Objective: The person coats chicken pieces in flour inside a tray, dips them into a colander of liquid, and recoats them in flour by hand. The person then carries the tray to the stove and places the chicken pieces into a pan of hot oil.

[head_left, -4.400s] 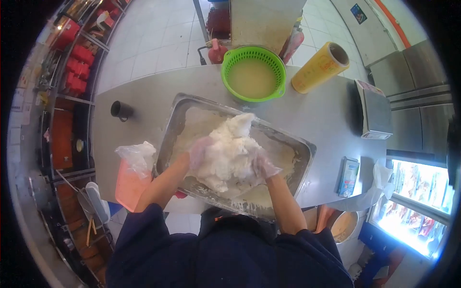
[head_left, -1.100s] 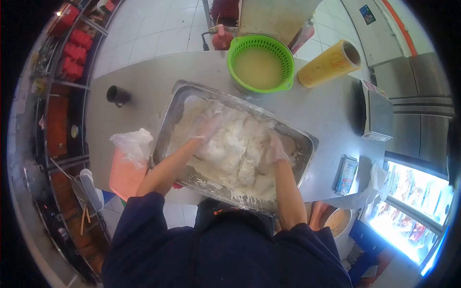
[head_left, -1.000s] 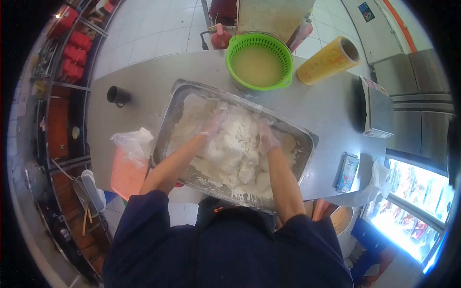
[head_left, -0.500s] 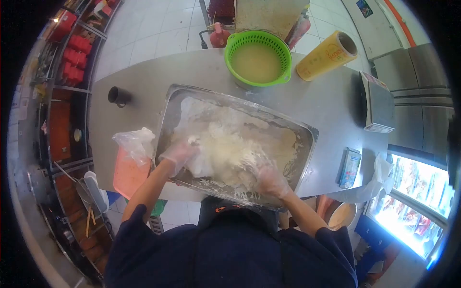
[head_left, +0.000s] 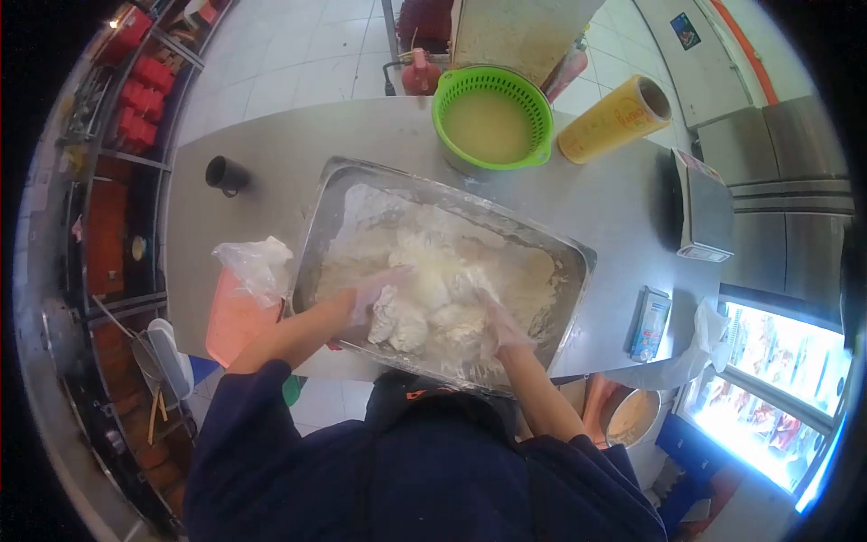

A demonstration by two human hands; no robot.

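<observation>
A large metal tray (head_left: 578, 287) holds loose white flour (head_left: 366, 206) and several lumpy, flour-coated pieces (head_left: 399, 322) whose kind is hidden by the coating. My left hand (head_left: 377, 291), in a clear plastic glove, reaches over the tray's left side with its fingers stretched out against the floury heap. On the other side of the heap, my gloved right hand (head_left: 506, 327) has its fingers extended toward the middle, touching the coated pieces. Flour partly covers the fingertips of both hands. A floury haze hangs over the heap between them.
Beyond the tray stands a green strainer basket (head_left: 542, 144) with pale liquid; right of it is a yellow film roll (head_left: 619, 117). A dark mug (head_left: 226, 175), a pink board (head_left: 237, 316) under a plastic bag (head_left: 257, 269), a scale (head_left: 704, 206) and a blue-white packet (head_left: 650, 325) surround it.
My left hand has moved right, closer to the heap, and my right hand slightly up. The floury mass now shows as separate coated lumps near the tray's front. The view has shifted slightly.
</observation>
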